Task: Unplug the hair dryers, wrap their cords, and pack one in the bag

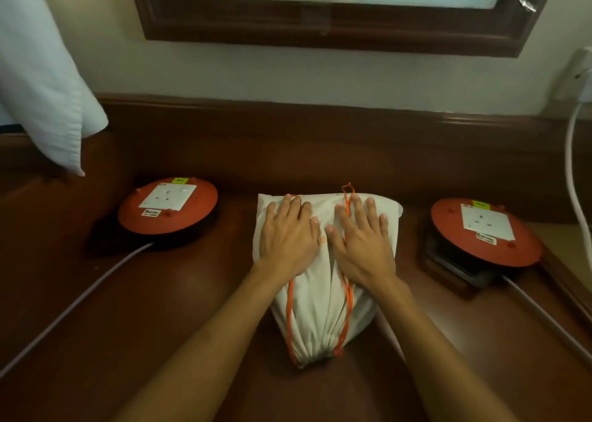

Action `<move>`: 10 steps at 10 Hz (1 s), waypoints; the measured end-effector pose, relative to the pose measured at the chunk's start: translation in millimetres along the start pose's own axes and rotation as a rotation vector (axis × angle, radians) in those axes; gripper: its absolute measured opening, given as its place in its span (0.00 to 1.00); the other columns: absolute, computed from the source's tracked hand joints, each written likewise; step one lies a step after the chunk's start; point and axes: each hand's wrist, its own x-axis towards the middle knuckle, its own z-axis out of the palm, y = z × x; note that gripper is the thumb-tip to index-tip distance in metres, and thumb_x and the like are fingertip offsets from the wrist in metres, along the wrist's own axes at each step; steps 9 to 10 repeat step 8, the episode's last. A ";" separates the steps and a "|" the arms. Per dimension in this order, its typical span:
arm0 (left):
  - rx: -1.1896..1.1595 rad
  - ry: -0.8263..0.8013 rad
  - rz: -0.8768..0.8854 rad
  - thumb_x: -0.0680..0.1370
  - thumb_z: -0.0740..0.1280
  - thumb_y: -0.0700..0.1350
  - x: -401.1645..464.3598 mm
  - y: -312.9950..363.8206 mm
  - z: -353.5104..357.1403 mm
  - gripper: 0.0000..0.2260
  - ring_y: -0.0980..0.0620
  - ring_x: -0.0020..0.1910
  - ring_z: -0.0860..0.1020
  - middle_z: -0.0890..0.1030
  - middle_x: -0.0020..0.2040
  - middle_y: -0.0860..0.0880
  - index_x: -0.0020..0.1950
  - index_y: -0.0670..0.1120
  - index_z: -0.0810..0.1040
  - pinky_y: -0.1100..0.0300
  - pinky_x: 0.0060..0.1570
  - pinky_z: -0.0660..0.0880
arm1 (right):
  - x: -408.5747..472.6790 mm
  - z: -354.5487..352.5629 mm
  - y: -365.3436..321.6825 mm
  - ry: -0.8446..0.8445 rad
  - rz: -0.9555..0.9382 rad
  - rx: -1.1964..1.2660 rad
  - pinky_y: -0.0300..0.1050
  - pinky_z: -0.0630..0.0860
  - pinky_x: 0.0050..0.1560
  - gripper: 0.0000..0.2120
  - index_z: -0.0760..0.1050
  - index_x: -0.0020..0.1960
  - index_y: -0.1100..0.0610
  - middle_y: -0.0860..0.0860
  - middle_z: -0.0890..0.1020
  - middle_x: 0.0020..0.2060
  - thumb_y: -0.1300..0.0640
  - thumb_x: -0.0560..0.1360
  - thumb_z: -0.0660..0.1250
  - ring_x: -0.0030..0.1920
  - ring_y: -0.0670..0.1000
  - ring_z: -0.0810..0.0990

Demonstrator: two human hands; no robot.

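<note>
A white cloth drawstring bag with orange cords lies on the brown wooden surface, its gathered mouth toward me and its body bulging. My left hand lies flat on the bag's left half, fingers straight. My right hand lies flat on the right half, fingers spread over an orange cord. No hair dryer is visible; whatever fills the bag is hidden.
A round orange extension reel with a white socket sits at the left, its grey cable running toward me. A second reel sits at the right. A white towel hangs upper left. A white cable hangs from a wall plug.
</note>
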 end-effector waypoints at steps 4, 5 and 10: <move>-0.435 -0.200 -0.034 0.86 0.47 0.58 -74.7 -5.2 -20.4 0.27 0.58 0.80 0.33 0.39 0.83 0.55 0.84 0.53 0.46 0.51 0.80 0.35 | -73.4 4.2 6.1 0.042 -0.015 0.291 0.52 0.39 0.81 0.35 0.54 0.82 0.48 0.45 0.46 0.82 0.35 0.79 0.52 0.81 0.46 0.36; -0.375 -0.113 -0.017 0.86 0.49 0.55 -65.1 -6.0 3.1 0.27 0.57 0.79 0.31 0.37 0.83 0.54 0.84 0.52 0.46 0.49 0.80 0.36 | -56.6 12.1 7.0 0.035 -0.017 0.271 0.56 0.42 0.81 0.31 0.53 0.82 0.48 0.46 0.44 0.82 0.40 0.83 0.54 0.80 0.48 0.34; -0.843 0.163 -0.080 0.82 0.58 0.61 -49.6 -19.6 -9.8 0.28 0.57 0.81 0.56 0.64 0.81 0.52 0.79 0.50 0.67 0.53 0.79 0.55 | -33.7 -6.6 5.8 0.003 0.032 0.261 0.62 0.40 0.80 0.32 0.58 0.80 0.50 0.51 0.53 0.82 0.35 0.81 0.53 0.82 0.52 0.45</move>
